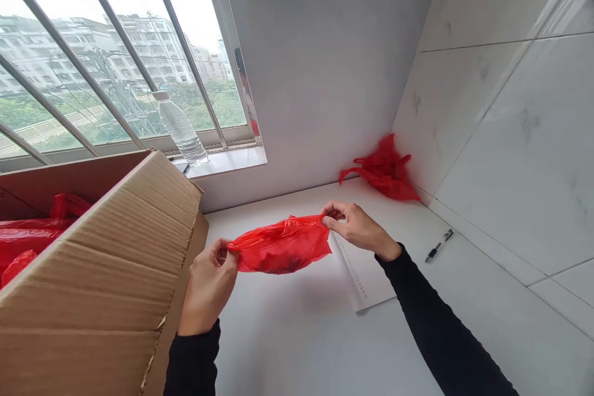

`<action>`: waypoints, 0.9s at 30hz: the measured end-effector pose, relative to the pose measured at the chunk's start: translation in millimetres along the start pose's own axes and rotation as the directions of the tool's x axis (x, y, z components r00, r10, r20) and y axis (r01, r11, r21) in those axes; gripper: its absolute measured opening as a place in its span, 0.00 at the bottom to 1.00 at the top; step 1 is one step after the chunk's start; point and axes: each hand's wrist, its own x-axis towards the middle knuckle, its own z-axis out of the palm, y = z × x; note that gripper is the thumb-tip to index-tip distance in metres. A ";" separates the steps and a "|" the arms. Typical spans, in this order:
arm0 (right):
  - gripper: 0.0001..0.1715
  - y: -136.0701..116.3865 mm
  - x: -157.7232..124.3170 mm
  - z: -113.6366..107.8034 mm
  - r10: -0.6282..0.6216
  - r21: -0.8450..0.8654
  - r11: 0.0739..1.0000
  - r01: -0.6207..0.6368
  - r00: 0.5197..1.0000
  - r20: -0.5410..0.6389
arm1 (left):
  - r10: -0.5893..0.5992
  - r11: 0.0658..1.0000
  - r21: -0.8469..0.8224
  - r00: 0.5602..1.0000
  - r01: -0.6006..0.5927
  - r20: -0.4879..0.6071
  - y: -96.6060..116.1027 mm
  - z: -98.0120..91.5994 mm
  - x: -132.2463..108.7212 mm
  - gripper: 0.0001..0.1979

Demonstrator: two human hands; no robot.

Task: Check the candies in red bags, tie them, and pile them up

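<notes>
A red plastic bag (283, 244) is stretched sideways between my two hands, above the white tabletop (297, 334). My left hand (211, 281) pinches its left end. The upper right corner is pinched between thumb and fingers of my right hand (355, 226). Something darker shows faintly through the lower part of the bag; I cannot make out what it is. Behind my right hand lies a white spiral notebook (366, 278), partly covered by the bag and the hand.
A cardboard box (116, 247) with red plastic bags (30, 238) inside stands at the left. Another crumpled red bag (385, 173) lies in the back corner. A pen (439, 245) rests at the right. A water bottle (180, 127) stands on the sill by the barred window.
</notes>
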 end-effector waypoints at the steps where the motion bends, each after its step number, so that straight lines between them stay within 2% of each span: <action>1: 0.07 2.3 0.1 -2.1 0.008 -0.008 1.000 -0.008 1.000 0.000 | 0.005 0.999 0.036 1.000 -0.006 0.027 -3.4 -1.1 1.8 0.12; 6: 0.06 0.6 -1.0 5.1 0.026 -0.031 0.999 -0.024 0.996 0.088 | 0.122 0.985 0.106 0.982 -0.137 0.143 4.1 12.2 -3.3 0.30; 8: 0.10 -3.1 -1.6 11.6 0.018 -0.017 1.000 -0.016 0.992 0.123 | 0.192 0.971 0.099 0.955 -0.219 0.227 10.7 21.9 -7.9 0.29; 12: 0.29 -6.2 -2.9 25.9 0.030 -0.033 0.999 -0.025 0.984 0.177 | 0.247 0.947 0.116 0.908 -0.301 0.338 15.1 35.9 -13.9 0.21; 13: 0.29 -6.0 -3.2 29.9 0.028 -0.052 0.998 -0.019 0.980 0.195 | 0.248 0.942 0.131 0.904 -0.309 0.349 14.7 37.8 -14.8 0.20; 15: 0.20 -5.0 -3.8 37.5 0.013 -0.090 0.996 0.007 0.975 0.221 | 0.245 0.933 0.166 0.900 -0.321 0.361 14.0 40.3 -15.9 0.19; 17: 0.08 -4.1 -4.2 42.7 -0.001 -0.109 0.994 0.026 0.975 0.223 | 0.244 0.924 0.195 0.899 -0.330 0.364 14.0 42.0 -16.2 0.17; 18: 0.05 -3.7 -4.3 43.6 -0.004 -0.111 0.993 0.028 0.976 0.218 | 0.241 0.921 0.208 0.900 -0.330 0.364 14.1 42.4 -16.0 0.15; 22: 0.08 2.0 -2.7 33.1 0.022 -0.115 0.993 -0.003 0.986 0.167 | 0.209 0.926 0.238 0.924 -0.292 0.321 11.5 36.4 -11.7 0.09; 27: 0.10 17.0 2.0 4.7 0.070 -0.135 0.988 -0.075 0.997 -0.040 | 0.082 0.972 0.208 0.990 -0.105 0.117 2.6 9.9 -2.8 0.14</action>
